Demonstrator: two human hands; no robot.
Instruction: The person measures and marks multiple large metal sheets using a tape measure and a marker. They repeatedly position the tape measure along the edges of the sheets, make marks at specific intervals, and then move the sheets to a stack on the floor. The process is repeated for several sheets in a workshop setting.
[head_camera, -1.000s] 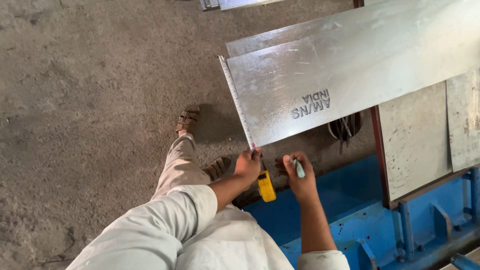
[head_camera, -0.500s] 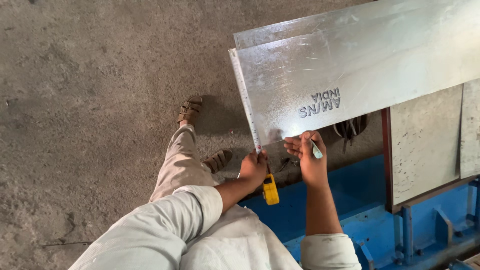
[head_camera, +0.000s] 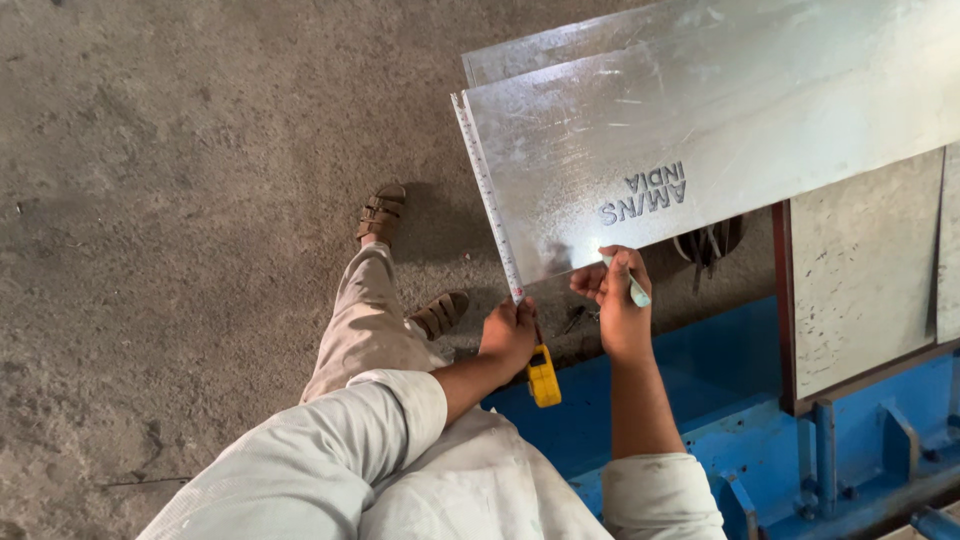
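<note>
Over the blue-painted machine frame (head_camera: 700, 380), a galvanised steel sheet (head_camera: 700, 130) lies flat, its face dull silver, mottled and faintly scratched, with dark stencilled lettering near the lower edge. A second sheet (head_camera: 520, 48) of the same metal shows beneath it, offset toward the top. Along the upper sheet's short left edge runs the pale, graduated blade of a tape measure (head_camera: 487, 190), straight and taut. Left hand (head_camera: 508, 335) is closed around the blade end at the sheet's near corner; the yellow tape case (head_camera: 543, 378) hangs just below that hand. Right hand (head_camera: 615, 300) is closed on a light-coloured marker (head_camera: 630, 285), its tip at the sheet's lower edge, close to the corner. Both sleeves are off-white cloth; trousers match. Two feet in brown strapped sandals (head_camera: 380, 210) stand on rough grey concrete floor (head_camera: 180, 200), gritty and stained. At right, a pale speckled panel (head_camera: 860, 270) with a rust-red rim sits against the frame. Dark cables (head_camera: 705, 245) hang beneath the sheet's edge.
</note>
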